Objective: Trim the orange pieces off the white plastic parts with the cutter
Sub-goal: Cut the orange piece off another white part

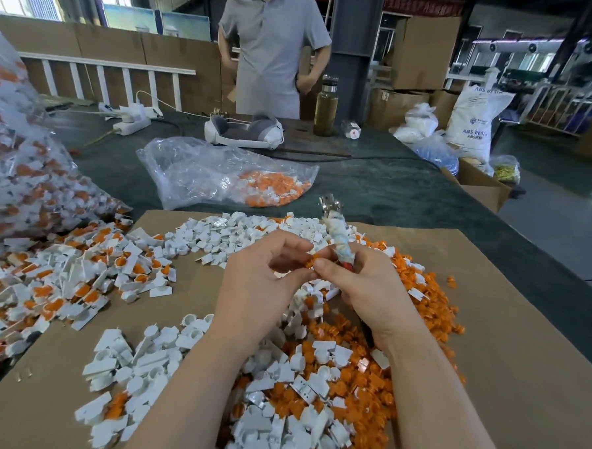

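Observation:
My left hand [261, 277] pinches a small orange piece [312, 260] between thumb and fingers at the middle of the view. Touching it from the right, my right hand [366, 290] grips the cutter [338, 233], whose tape-wrapped handles stick up and away with the metal jaws [330, 202] at the far end. Below and around both hands lie heaps of white plastic parts [215, 235] and loose orange pieces [431, 293] on a brown cardboard sheet [508, 338]. A pile of white parts with orange pieces attached [62, 280] lies at the left.
A large clear bag [20, 161] of untrimmed parts bulges at the left edge. A smaller bag [221, 175] with orange and white pieces lies beyond the cardboard. Farther back are a headset [244, 132], a bottle [326, 105], a power strip [132, 123] and a standing person [273, 48].

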Tool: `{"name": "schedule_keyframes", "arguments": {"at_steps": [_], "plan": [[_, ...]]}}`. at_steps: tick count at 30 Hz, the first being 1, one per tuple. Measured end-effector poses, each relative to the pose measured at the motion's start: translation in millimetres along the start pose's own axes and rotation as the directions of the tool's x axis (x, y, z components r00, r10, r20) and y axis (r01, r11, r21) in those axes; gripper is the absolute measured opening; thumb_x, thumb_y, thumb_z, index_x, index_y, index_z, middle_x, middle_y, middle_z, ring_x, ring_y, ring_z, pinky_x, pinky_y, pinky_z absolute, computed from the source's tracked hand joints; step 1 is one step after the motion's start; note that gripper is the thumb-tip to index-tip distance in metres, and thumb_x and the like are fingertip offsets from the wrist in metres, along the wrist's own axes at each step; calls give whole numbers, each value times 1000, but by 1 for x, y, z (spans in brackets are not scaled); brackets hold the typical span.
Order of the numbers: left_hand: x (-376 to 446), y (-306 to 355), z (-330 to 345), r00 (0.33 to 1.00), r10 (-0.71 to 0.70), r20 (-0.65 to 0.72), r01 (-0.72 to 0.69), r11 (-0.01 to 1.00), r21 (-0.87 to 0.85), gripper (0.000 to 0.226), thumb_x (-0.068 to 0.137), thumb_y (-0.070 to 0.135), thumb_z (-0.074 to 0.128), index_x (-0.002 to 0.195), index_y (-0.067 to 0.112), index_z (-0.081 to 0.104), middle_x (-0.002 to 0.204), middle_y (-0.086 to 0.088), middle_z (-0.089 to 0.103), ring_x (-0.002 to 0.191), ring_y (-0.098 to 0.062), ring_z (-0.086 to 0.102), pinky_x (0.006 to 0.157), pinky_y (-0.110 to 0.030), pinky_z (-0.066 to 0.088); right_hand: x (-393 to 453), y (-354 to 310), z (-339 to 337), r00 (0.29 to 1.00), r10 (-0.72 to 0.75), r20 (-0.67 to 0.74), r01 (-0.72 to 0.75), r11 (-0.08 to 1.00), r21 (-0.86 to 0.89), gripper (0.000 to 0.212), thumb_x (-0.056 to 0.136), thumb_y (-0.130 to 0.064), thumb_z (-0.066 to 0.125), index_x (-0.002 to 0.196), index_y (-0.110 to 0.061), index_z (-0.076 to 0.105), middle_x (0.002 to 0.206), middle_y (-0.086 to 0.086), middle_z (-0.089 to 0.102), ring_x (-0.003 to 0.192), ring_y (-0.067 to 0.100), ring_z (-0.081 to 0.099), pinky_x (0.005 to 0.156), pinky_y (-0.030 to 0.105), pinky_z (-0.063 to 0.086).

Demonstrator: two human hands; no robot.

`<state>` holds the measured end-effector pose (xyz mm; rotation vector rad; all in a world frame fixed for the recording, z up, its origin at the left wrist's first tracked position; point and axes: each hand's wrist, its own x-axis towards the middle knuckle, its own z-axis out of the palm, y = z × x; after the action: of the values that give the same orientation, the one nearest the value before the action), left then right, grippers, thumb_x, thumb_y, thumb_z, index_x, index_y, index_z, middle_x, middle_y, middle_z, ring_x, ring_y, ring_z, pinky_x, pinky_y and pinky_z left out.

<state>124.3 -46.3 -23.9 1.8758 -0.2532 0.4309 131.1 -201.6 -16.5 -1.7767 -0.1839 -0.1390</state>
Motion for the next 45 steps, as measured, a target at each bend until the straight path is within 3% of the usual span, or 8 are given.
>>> {"name": "schedule_keyframes", "arguments": {"at_steps": [5, 12, 16, 21, 26, 31, 36, 45], "plan": [[2, 0, -1, 998, -60, 11, 59, 995, 85, 45, 75, 24, 85, 99, 49, 57, 84, 27, 70, 82, 12, 64, 68, -6, 46, 1, 1, 4, 999, -16, -46, 13, 997, -75, 6, 88, -17, 70, 85, -22, 70, 77, -4, 71, 72, 1, 64, 58, 6, 44], [4, -7, -6, 943, -287, 168, 166, 843, 512, 24, 77, 52, 76, 88, 32, 68, 84, 14, 61, 77, 0, 57, 59, -21, 42, 6, 11, 5, 981, -59, -187, 25, 984, -179, 9, 87, -31, 70, 82, -26, 66, 75, -4, 67, 71, 10, 62, 57, 17, 48], [1, -6, 1, 926, -307, 219, 104, 764, 636, 22, 80, 44, 77, 93, 31, 65, 84, 15, 60, 81, -6, 58, 61, -19, 42, 7, 13, 6, 975, -75, -211, 31, 978, -207, 11, 87, -33, 69, 80, -26, 64, 74, -4, 67, 73, 10, 61, 59, 21, 50], [0, -7, 3, 935, -287, 208, 117, 803, 584, 23, 78, 32, 80, 86, 32, 59, 81, 14, 59, 76, -3, 55, 57, -17, 37, 6, 12, 11, 974, -110, -200, 58, 968, -245, 13, 88, -31, 69, 79, -29, 61, 67, -18, 62, 68, -5, 59, 52, 10, 44], [0, -8, 5, 972, -212, 103, 135, 859, 493, 14, 90, 27, 68, 85, 31, 56, 77, 14, 59, 75, -4, 57, 58, -16, 40, 6, 10, 15, 967, -141, -213, 86, 964, -252, 16, 89, -29, 69, 78, -30, 58, 66, -12, 58, 63, -8, 56, 52, 8, 41], [4, 0, 1, 951, -308, -31, 308, 951, -18, 17, 87, 24, 74, 89, 28, 58, 78, 3, 71, 67, -6, 68, 56, -17, 47, 5, 9, 17, 964, -135, -228, 94, 979, -184, 8, 89, -30, 68, 83, -30, 63, 75, -9, 67, 73, 5, 63, 58, 13, 49], [4, 7, -5, 917, -395, 48, 374, 814, -443, 12, 88, 5, 71, 96, 13, 66, 79, -6, 76, 73, -16, 75, 63, -20, 57, 4, 7, 18, 969, -116, -219, 112, 993, -33, 3, 90, -25, 67, 88, -26, 66, 74, -21, 66, 71, -5, 60, 59, 7, 44], [5, 11, -3, 944, -329, 7, 317, 905, -285, 19, 79, 14, 81, 93, 26, 76, 78, 7, 76, 72, -1, 71, 62, -7, 50, 5, 7, 19, 965, -43, -258, 71, 993, 99, 5, 91, -25, 66, 86, -27, 65, 71, -20, 65, 71, -5, 60, 59, 7, 44]]}}
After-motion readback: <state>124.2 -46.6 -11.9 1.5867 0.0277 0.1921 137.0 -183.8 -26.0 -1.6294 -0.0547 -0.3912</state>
